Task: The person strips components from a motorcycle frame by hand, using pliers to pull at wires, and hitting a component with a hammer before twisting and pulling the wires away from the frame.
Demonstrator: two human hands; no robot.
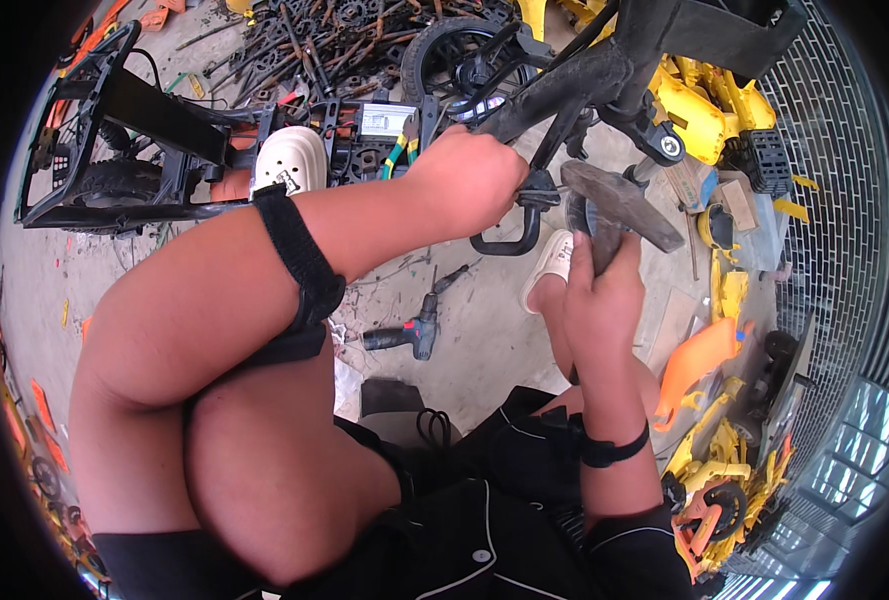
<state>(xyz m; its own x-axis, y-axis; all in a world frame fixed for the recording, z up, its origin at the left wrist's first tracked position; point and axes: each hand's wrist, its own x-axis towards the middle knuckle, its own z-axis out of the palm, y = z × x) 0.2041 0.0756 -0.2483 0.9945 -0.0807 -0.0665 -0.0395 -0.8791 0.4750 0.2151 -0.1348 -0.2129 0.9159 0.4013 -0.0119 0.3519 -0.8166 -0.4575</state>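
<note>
Black frame [604, 70] sits far, right of centre; the left hand [476, 183] is closed at its near side, exact hold hidden. With the right hand [609, 290] gripping the hammer [619, 203], brace the frame and keep knuckles clear

A cluttered workshop is seen from above, its bare concrete floor [489, 340] stained and strewn with debris. Mechanical work is signalled by the tools: a cordless drill [421, 330] is laid on the ground, pliers [398, 152] with green-and-yellow handles are propped among dark metalwork, and a hammer [624, 205] is held beside a black metal frame [604, 75]. At the top, dark, rusty metal parts [309, 50] are heaped in a tangle near a black wheel [454, 62]. To the right, yellow panels [692, 112] are piled loosely, with an orange panel [699, 365] lower down, and the space is bounded by a grey brick-patterned wall [839, 190].
</note>
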